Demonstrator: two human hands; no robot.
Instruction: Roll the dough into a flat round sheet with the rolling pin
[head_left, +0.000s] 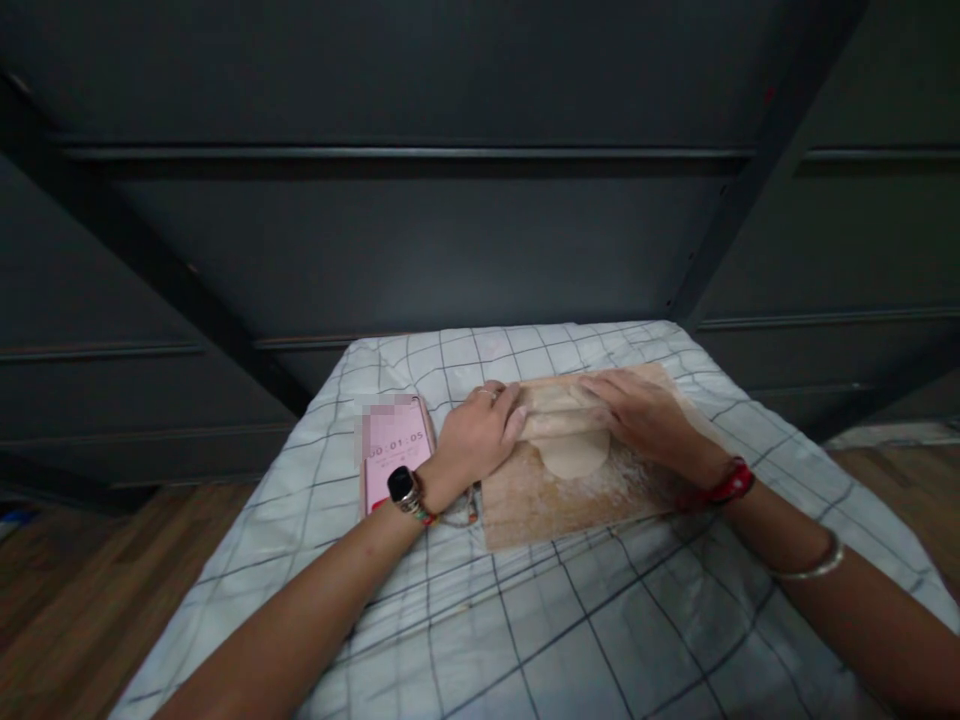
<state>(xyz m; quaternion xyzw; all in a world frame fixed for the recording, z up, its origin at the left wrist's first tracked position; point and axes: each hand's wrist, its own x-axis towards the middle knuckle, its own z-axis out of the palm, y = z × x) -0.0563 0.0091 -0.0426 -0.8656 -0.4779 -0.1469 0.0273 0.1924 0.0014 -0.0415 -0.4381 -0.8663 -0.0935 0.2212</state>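
Observation:
A pale rolling pin (559, 424) lies across a flat round of dough (576, 456) on a floured wooden board (525, 510). My left hand (484, 430) is closed over the pin's left end, its fingers curled. At the other end, my right hand (637, 415) rests on the pin with its fingers bent over it. Both hands hide the pin's ends. The dough shows mostly on the near side of the pin, and loose flour is spread on the board to its right.
A phone (397, 455) with a pink timer screen lies left of the board, close to my left wrist. A white checked cloth (480, 640) covers the table. Dark grey panels (450, 240) stand right behind the table; wooden floor (180, 540) shows at the sides.

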